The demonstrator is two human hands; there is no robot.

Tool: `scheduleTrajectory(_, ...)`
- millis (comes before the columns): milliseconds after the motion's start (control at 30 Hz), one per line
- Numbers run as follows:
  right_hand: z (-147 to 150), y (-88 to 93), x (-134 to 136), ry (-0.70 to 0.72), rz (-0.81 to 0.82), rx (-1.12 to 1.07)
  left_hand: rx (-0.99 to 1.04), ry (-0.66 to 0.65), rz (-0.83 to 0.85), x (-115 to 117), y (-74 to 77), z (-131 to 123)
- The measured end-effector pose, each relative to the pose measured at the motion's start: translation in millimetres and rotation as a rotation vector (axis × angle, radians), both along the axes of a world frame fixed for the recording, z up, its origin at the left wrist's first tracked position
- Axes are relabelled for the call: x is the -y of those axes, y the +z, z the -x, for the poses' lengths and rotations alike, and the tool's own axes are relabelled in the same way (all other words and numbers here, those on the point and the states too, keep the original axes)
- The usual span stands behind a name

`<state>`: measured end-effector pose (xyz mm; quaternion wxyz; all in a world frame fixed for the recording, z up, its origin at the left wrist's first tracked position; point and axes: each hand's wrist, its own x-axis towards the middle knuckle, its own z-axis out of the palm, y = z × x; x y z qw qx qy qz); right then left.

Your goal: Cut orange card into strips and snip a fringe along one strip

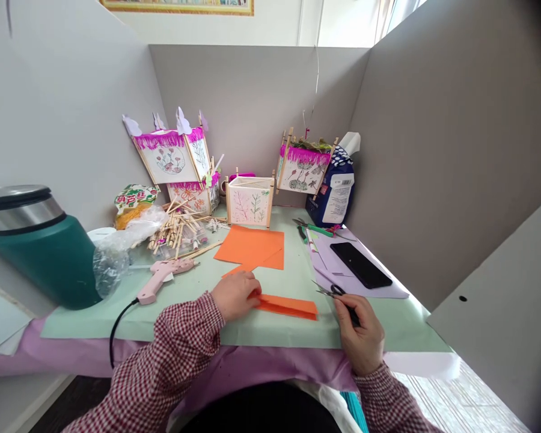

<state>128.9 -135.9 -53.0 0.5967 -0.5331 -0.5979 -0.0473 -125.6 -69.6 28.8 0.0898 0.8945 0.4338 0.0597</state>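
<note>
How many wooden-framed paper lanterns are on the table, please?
4. A pink-fringed lantern sits tilted above a second lantern at back left, an unfringed lantern stands at centre, and another pink-fringed lantern stands tilted at back right. More may be hidden behind them.

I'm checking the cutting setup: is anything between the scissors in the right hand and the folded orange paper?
Nothing visible. The scissors in the right hand sit just beside the folded orange paper, with only bare pale green sheet between them. The left hand is at the paper's other end.
</note>
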Motion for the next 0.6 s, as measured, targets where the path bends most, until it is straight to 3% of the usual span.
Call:
scheduleTrajectory(133, -0.1, -0.5, -0.1, 0.005, -0.002, -0.002, 0.021, 0.067, -0.01, -4.7, -3.3, 1.9)
scheduleTrajectory(333, -0.3, -0.8, -0.2, 0.016, 0.0, -0.005, 0.061, 0.041, 0.166, -13.3, -1.1, -3.9)
scheduleTrajectory(467, -0.5, -0.1, 0.0, 0.021, -0.005, -0.008, 0.142, 0.084, 0.017, -11.9, -0.4, -12.2)
scheduleTrajectory(600, -1.6, -0.2, 0.4, 0.027, 0.007, -0.003, 0.141, 0.018, -0.064, -2.2, -3.2, -23.1)
